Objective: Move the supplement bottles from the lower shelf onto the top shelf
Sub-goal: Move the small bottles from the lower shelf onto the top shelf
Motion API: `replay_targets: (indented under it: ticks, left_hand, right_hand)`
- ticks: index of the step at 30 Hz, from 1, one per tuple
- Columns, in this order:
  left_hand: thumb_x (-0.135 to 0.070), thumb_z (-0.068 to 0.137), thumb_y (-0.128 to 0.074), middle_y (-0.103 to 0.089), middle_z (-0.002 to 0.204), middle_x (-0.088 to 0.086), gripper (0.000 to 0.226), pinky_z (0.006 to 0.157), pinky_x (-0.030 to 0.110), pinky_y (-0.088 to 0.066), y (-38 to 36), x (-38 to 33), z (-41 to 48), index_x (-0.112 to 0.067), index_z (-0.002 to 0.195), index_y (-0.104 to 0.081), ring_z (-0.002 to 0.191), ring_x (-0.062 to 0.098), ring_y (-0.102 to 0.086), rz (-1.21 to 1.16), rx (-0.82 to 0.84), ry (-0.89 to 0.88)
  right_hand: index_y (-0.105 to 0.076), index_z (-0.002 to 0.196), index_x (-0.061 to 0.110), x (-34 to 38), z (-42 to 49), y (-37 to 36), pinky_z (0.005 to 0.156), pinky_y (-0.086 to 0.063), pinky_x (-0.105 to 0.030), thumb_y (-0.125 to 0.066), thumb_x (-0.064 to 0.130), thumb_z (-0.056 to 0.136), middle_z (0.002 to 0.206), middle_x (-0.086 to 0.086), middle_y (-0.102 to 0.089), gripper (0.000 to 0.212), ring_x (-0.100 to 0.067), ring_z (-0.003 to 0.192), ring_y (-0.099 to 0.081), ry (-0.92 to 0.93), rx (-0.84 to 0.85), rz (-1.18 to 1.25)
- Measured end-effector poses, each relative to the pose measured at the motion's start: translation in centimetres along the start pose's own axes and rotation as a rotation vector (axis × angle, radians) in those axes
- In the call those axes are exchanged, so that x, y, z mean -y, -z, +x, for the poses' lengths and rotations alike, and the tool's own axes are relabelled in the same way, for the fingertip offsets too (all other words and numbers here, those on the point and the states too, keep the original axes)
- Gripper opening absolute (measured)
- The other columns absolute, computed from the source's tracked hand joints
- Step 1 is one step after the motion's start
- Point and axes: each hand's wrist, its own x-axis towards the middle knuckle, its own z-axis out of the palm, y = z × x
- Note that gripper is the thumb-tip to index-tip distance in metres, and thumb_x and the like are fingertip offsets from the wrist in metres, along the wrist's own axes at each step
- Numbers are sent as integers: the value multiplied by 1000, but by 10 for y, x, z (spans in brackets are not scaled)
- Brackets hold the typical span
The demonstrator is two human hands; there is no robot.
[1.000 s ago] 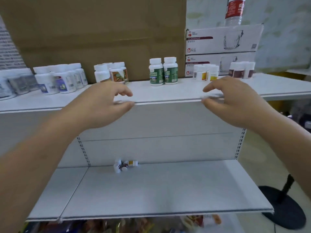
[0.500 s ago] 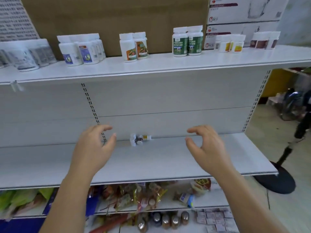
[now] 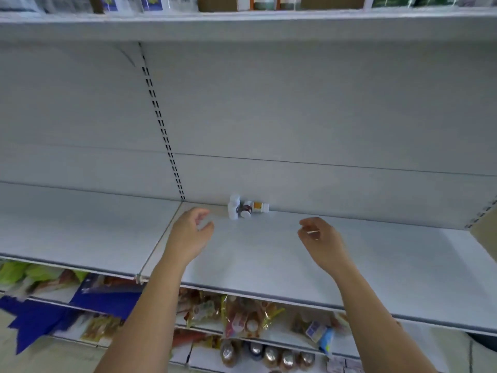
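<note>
- Head view: a white metal lower shelf (image 3: 269,254) carries three small supplement bottles bunched against the back panel, just right of the slotted upright.
- The first is a white bottle with a white cap (image 3: 233,209), standing at the left of the bunch.
- The second is a dark-labelled bottle (image 3: 245,210), lying with its white end toward the camera and touching the first.
- The third is an orange-labelled bottle (image 3: 259,206), lying on its side along the back panel.
- Two hands reach over this shelf, both in front of the bottles and apart from them.
- The left hand (image 3: 189,236) is nearest the white bottle; its fingers are loosely curled and hold nothing.
- The right hand (image 3: 321,243) is well to the right of the bunch; its fingers are also loosely curled and hold nothing.
- The white top shelf (image 3: 242,22) runs along the upper edge; only the blurred bases of the containers on it show, too cropped to count.
- Below, a further shelf holds coloured snack packets (image 3: 242,316) and a row of jars, too blurred for a sure count.
</note>
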Motion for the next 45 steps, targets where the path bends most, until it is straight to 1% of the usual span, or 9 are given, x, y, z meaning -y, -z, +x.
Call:
replay_targets:
  ticks: [4,10,14,18,25,30,36,40,45]
  left_hand:
    - [-20,86,-67,-62,125,6,42,85,25,-41,-44,25,51,-11,126,-57,106,21,-60,26,66,57]
    - [-21,81,-73,-61,125,8,52,81,27,-41,-102,31,105,-15,128,-54,109,22,-58,-129,58,159]
    - [-27,83,-68,-65,120,5,41,80,29,-44,-122,34,116,-16,122,-58,111,27,-60,10,-29,115]
    - [-31,87,-61,-65,110,7,30,73,34,-47,-122,31,117,-15,112,-57,102,30,-61,232,-80,60]
    - [-24,83,-69,-65,97,0,24,78,37,-53,-90,27,86,-15,103,-58,87,21,-64,-294,-46,218]
    - [-10,87,-67,-71,95,7,20,70,28,-57,-32,-19,41,-6,106,-63,82,20,-70,-808,205,277]
    - [5,83,-68,-67,94,15,11,76,25,-58,42,-96,-23,-1,93,-67,81,22,-71,-923,269,153]
    - [-5,87,-68,-69,98,15,11,84,37,-59,82,-143,-63,-7,97,-66,83,29,-73,-810,376,42]
    - [-25,60,-76,-73,87,4,37,96,56,-46,121,-201,-103,-15,90,-56,87,28,-73,-642,424,-153]
  right_hand:
    - [-63,104,24,-18,62,-40,60,-41,-19,-60,19,87,95,4,-65,18,-13,84,-61,-15,36,-7]
    - [-56,126,16,-32,139,-102,81,-45,-25,-58,13,87,128,-8,-57,39,-24,103,-60,54,112,-85]
    - [-43,140,20,-42,160,-130,99,-41,-34,-51,24,91,142,-7,-47,50,-30,124,-49,142,167,-436]
    - [-46,127,14,-43,164,-144,91,-42,-38,-54,31,90,129,-11,-51,41,-33,117,-48,215,57,-550]
    - [-57,94,20,-35,127,-116,60,-37,-26,-70,24,80,84,-1,-63,20,-23,77,-58,48,36,15]
    - [-65,103,21,4,70,-59,76,-48,-30,-72,17,83,96,-4,-67,22,-17,85,-62,-139,86,698]
    - [-62,98,10,91,-12,14,87,-53,-40,-59,4,89,94,-12,-69,11,-28,88,-66,-170,168,1176]
    - [-64,105,10,143,-63,57,73,-57,-38,-45,6,95,92,-12,-66,22,-25,80,-66,-139,145,1171]
    - [-64,105,15,185,-116,107,54,-52,-25,-36,8,97,92,-9,-68,29,-20,74,-67,-35,135,1117]
